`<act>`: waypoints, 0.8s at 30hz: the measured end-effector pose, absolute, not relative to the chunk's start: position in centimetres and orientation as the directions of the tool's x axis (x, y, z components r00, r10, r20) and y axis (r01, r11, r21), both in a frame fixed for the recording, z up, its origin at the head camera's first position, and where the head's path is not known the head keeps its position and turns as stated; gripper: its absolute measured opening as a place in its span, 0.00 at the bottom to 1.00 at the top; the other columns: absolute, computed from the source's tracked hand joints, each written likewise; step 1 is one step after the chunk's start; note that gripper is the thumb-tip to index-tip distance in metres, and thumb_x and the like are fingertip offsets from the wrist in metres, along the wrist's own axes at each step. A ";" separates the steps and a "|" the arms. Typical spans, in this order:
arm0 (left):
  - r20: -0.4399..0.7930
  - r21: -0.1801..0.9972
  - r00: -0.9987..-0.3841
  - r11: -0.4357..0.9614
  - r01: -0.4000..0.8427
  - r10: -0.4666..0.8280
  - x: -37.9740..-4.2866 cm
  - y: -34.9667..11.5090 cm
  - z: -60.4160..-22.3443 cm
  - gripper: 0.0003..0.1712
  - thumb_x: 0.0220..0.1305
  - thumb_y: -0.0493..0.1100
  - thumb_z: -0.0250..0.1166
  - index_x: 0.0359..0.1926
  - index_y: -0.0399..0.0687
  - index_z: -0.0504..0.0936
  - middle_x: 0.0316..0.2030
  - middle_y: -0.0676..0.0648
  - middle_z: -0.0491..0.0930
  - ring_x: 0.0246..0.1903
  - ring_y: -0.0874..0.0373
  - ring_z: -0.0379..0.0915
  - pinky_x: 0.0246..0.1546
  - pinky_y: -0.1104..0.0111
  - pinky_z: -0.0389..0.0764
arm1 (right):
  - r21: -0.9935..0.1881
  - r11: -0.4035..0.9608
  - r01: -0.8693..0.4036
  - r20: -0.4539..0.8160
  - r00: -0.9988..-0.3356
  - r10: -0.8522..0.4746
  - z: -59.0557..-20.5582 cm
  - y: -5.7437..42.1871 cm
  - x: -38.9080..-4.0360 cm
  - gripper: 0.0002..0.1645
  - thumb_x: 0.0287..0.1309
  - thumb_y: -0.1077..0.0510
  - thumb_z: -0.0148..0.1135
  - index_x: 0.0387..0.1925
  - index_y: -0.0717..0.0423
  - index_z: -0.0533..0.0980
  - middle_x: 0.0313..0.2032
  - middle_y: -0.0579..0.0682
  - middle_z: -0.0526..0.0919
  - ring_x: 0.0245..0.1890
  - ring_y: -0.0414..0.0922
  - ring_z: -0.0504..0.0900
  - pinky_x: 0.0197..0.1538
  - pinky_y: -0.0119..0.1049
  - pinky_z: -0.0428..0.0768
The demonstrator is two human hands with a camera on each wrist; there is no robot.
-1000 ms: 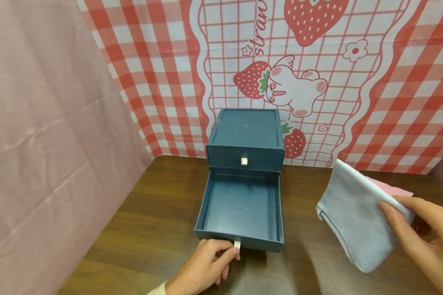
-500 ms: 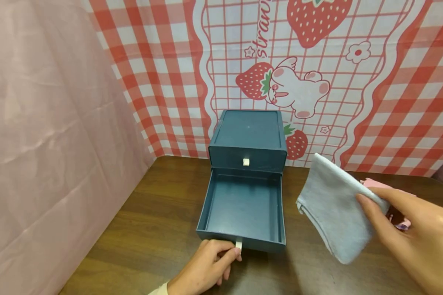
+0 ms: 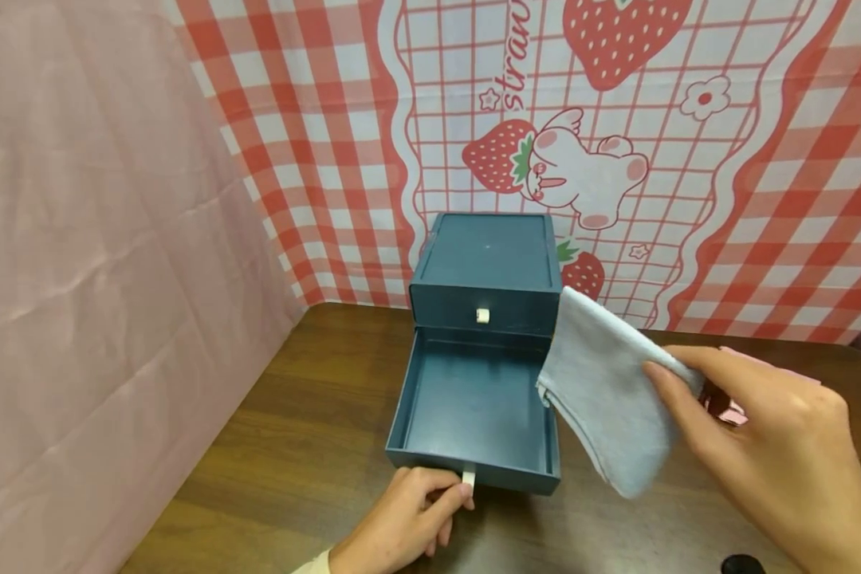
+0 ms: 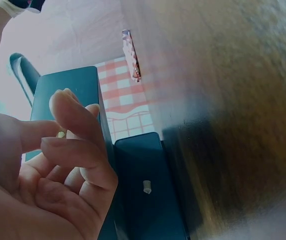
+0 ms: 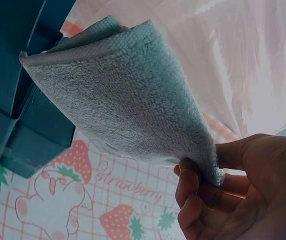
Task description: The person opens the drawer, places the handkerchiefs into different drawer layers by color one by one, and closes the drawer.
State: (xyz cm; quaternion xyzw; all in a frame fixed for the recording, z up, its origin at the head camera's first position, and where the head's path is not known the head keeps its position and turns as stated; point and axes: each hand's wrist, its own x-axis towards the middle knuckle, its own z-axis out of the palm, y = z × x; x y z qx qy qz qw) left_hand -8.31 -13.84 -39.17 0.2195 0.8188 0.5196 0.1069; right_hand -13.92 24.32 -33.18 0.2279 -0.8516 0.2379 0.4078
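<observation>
A dark teal drawer cabinet [image 3: 489, 253] stands on the wooden table, its upper drawer front [image 3: 445, 304] closed. Below it, an open drawer [image 3: 477, 402] extends toward me with a bare interior. My left hand [image 3: 402, 516] pinches this drawer's small white pull [image 3: 469, 478] between thumb and fingers. Between thumb and fingers of my right hand [image 3: 775, 446] hangs a folded light blue-grey towel [image 3: 606, 395]. Its far left corner overlaps the open drawer's right side in the head view. In the right wrist view, the towel [image 5: 118, 95] shows a fluffy pile and layered, folded edges.
Behind my right hand lies a pink item [image 3: 730, 410], mostly hidden. A black round object [image 3: 742, 564] peeks in at the bottom right. A strawberry-print checked cloth [image 3: 330, 159] hangs behind the cabinet, and a plain pinkish cloth [image 3: 100, 279] borders the left side.
My right hand has carried the towel leftward, from right of the cabinet to the open drawer's right edge. The black object has come into view. The left hand stays on the pull.
</observation>
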 end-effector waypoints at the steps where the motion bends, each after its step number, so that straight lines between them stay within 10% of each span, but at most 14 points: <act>1: 0.054 0.898 -0.881 0.363 0.249 0.470 -8.3 -13.8 -39.2 0.17 0.76 0.50 0.56 0.36 0.46 0.85 0.12 0.58 0.74 0.07 0.70 0.66 0.07 0.71 0.70 | -0.211 0.785 -0.582 0.796 -0.569 -0.208 -31.0 22.3 -12.6 0.20 0.49 0.48 0.79 0.46 0.40 0.85 0.32 0.39 0.85 0.23 0.34 0.73 0.26 0.19 0.66; 8: 0.064 0.895 -0.878 0.361 0.261 0.475 -8.3 -14.0 -39.2 0.18 0.76 0.51 0.55 0.36 0.46 0.85 0.12 0.59 0.73 0.06 0.70 0.66 0.08 0.71 0.71 | -0.166 0.775 -0.609 0.807 -0.536 -0.248 -24.2 15.1 -9.2 0.12 0.48 0.61 0.74 0.38 0.56 0.85 0.27 0.44 0.83 0.23 0.30 0.69 0.26 0.20 0.68; 24: 0.079 0.895 -0.878 0.355 0.272 0.473 -8.3 -14.0 -39.4 0.18 0.76 0.50 0.55 0.34 0.45 0.84 0.11 0.59 0.72 0.06 0.71 0.65 0.08 0.71 0.72 | -0.220 0.689 -0.690 0.784 -0.546 -0.296 -24.0 10.9 -10.2 0.12 0.48 0.64 0.76 0.37 0.54 0.85 0.27 0.41 0.84 0.20 0.33 0.72 0.23 0.21 0.70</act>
